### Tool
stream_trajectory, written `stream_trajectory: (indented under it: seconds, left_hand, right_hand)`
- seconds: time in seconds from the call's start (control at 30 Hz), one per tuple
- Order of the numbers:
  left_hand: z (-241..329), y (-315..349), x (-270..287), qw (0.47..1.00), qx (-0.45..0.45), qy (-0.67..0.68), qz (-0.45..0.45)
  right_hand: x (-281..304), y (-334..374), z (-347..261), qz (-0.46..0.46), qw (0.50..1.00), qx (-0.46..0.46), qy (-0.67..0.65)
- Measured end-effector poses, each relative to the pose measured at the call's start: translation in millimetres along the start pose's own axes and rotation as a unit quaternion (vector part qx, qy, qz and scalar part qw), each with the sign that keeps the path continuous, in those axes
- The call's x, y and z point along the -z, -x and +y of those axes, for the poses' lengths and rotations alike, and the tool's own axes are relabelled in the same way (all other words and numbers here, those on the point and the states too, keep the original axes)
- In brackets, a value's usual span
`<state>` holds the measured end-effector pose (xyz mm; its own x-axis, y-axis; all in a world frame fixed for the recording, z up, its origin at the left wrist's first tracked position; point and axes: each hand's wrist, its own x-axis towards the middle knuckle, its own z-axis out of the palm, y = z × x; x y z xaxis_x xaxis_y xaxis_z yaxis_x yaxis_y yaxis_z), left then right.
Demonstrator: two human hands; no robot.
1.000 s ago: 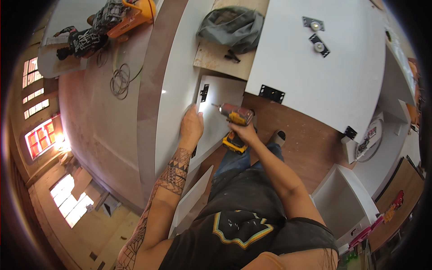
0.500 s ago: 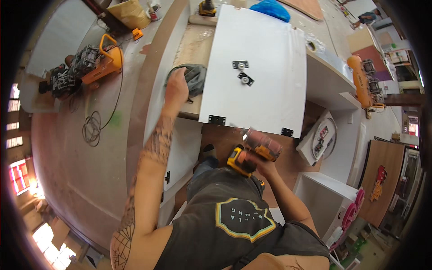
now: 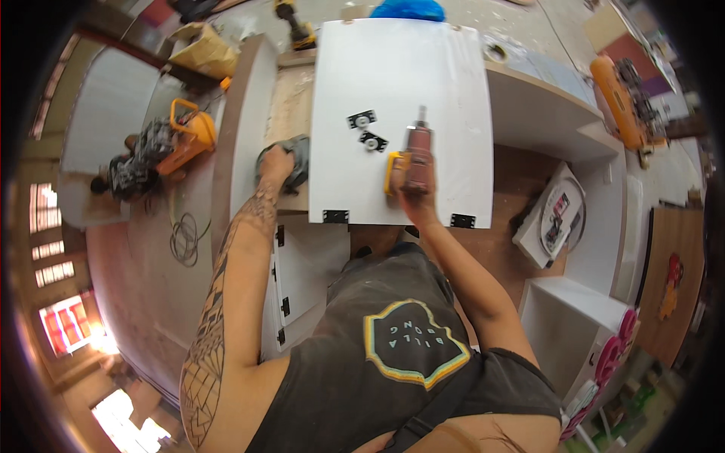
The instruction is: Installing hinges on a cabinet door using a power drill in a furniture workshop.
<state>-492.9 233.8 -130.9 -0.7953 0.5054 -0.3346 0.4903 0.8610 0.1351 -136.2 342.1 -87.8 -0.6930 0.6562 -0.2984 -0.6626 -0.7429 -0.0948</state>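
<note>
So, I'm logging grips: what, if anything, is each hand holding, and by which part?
The right hand holds the drill by its handle. The left hand is at the grey bag; whether it grips cannot be told.

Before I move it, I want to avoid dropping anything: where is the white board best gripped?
Probably by the near edge of the white board, between the two black brackets, coming from the wearer's side. It lies flat, and that edge stands over open space, so fingers could slip beneath. The drill and wheel plates would likely need setting aside first.
</note>
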Motion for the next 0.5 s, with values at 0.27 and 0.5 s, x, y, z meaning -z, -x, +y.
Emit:
stream_trajectory:
  seconds: [0.27,0.5]
  left_hand:
    - [-15,15,-2,0.948,-0.284,-0.077,0.123]
    - [-55,4,-12,0.958,-0.244,0.119,0.098]
  right_hand:
    - [-1,-22,30,-0.021,0.63,0.382,0.676]
    - [-26,31,21,-0.034,0.545,0.336,0.767]
